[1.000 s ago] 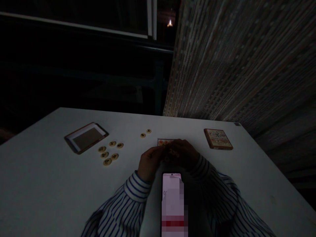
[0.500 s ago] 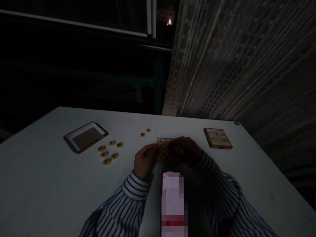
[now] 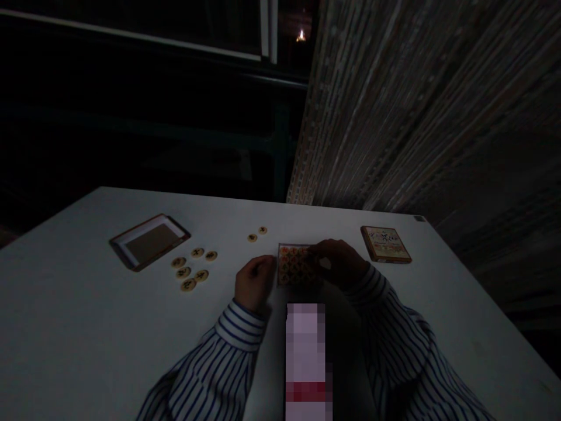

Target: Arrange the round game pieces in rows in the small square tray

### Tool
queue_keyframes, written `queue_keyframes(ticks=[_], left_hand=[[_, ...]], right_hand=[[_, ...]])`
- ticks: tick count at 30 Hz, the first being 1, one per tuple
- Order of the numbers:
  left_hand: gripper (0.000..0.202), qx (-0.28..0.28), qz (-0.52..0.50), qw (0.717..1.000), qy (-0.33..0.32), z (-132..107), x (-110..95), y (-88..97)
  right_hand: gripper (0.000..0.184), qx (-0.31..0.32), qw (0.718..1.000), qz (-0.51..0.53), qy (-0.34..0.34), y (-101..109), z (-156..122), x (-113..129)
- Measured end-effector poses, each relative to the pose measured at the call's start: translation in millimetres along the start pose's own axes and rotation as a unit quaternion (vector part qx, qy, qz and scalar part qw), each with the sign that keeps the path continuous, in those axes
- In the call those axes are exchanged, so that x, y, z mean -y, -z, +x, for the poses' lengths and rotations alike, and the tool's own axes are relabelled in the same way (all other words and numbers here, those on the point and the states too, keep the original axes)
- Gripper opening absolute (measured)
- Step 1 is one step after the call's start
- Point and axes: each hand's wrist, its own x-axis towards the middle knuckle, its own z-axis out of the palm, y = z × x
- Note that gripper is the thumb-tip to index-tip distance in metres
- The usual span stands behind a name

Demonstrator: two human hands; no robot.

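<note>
A small shallow box of round xiangqi pieces (image 3: 291,266) lies on the white table in front of me, its pieces set in rows, the top one with red characters. Beside the box's left edge is my left hand (image 3: 255,282), fingers curled inward; whether they touch the edge is hard to see in the dark. My right hand (image 3: 339,263) reaches over the box's right part, thumb and fingertips drawn together at the pieces. Anything in that pinch is hidden. Several loose xiangqi pieces (image 3: 188,285) lie left of my left hand, and two more pieces (image 3: 252,238) sit farther back.
An open box lid or tray (image 3: 175,242) lies at the left of the table (image 3: 87,327). At the right is a closed, printed box (image 3: 385,244). A phone (image 3: 305,351), its screen blurred out, lies between my forearms. Behind the table hangs a string curtain (image 3: 350,117).
My left hand has shifted slightly left, off the box's edge. My right hand has moved a little to the right, and more of the pieces in the box show.
</note>
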Motion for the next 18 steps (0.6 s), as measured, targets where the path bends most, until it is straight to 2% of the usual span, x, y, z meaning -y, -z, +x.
queue_keyframes(ticks=[6,10,14,18], left_hand=[[0.024,0.005,0.044,0.999,-0.012,-2.5,0.4,-3.4],[0.028,0.019,0.08,0.996,-0.031,-2.4,9.2,-4.1],[0.032,0.029,0.076,0.996,-0.025,-2.2,19.2,-4.4],[0.032,0.032,0.064,0.997,-0.019,-2.8,19.9,-4.0]], right_hand=[[0.022,0.039,0.999,0.026,-0.016,-5.7,-4.2,-14.9],[0.019,0.059,0.997,0.034,-0.033,-4.6,-3.3,-16.8],[0.018,0.092,0.994,0.031,-0.043,-3.7,-1.3,-14.6],[0.019,0.116,0.992,0.02,-0.051,-6.0,-0.7,-15.2]])
